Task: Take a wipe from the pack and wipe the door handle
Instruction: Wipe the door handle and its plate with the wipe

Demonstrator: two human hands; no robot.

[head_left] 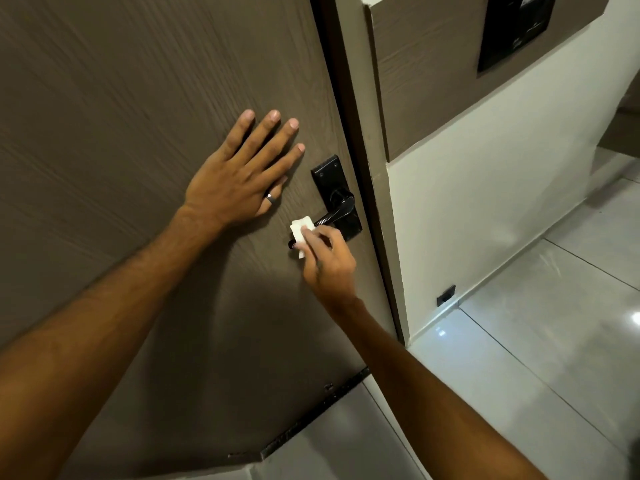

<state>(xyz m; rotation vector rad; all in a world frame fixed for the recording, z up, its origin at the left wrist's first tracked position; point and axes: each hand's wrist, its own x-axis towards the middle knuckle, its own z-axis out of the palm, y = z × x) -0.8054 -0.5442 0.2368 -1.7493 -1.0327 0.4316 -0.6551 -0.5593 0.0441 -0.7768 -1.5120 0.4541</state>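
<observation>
On brown door (121,98): left hand (239,178) flat, fingers spread; right hand (327,261) pinches wipe (300,232) on black handle (337,211); glossy tile floor (536,323)

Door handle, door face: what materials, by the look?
Black lever door handle: likely metal, glossy black coat; it shows sharp highlights. Brown door face: wood-grain laminate or veneer, matte; fine streaked grain, no glare. Cannot tell which.

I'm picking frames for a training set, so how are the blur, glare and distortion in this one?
Head view: wide-angle bending tilts the door and frame; the grain smears towards the left edge; bright glare sits on the floor tiles; the arms cast a soft shadow low on the door; the wipe, door handle and both hands stay fairly sharp.
</observation>
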